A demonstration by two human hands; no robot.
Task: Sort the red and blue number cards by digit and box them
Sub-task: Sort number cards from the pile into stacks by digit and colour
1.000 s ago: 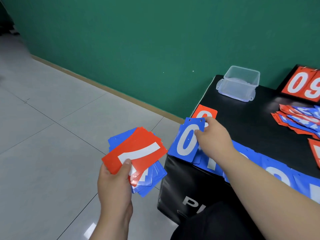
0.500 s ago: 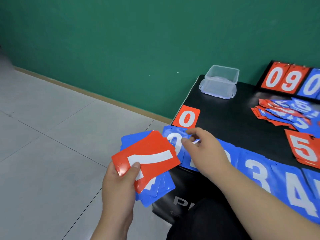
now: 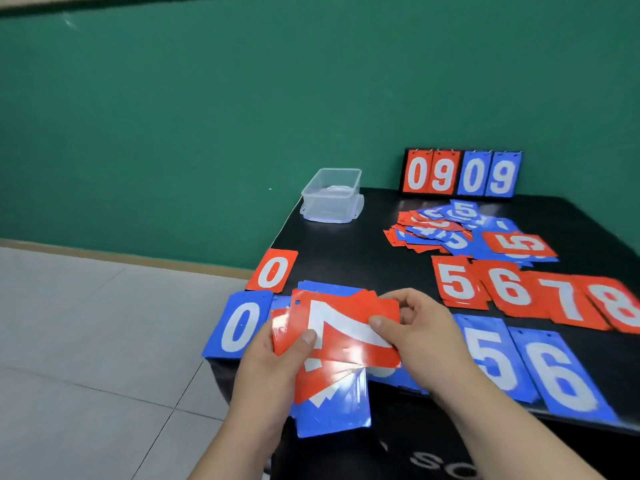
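The left hand [image 3: 273,368] gripped a fan of cards [image 3: 332,410] at lower centre, the right hand [image 3: 415,334] pinching its top red 7 [image 3: 346,327]; rows [image 3: 512,289] lay part-built, a heap [image 3: 446,226] at right unsorted, the clear box [image 3: 330,195] seemingly unfilled.

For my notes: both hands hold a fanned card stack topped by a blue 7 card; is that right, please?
Only the colour is wrong: in the head view, the left hand and right hand hold a fanned stack of cards topped by a red card with a white 7.

Held stack [image 3: 346,341] hides part of the blue row [image 3: 240,327]; red 8 [image 3: 616,306] cropped.
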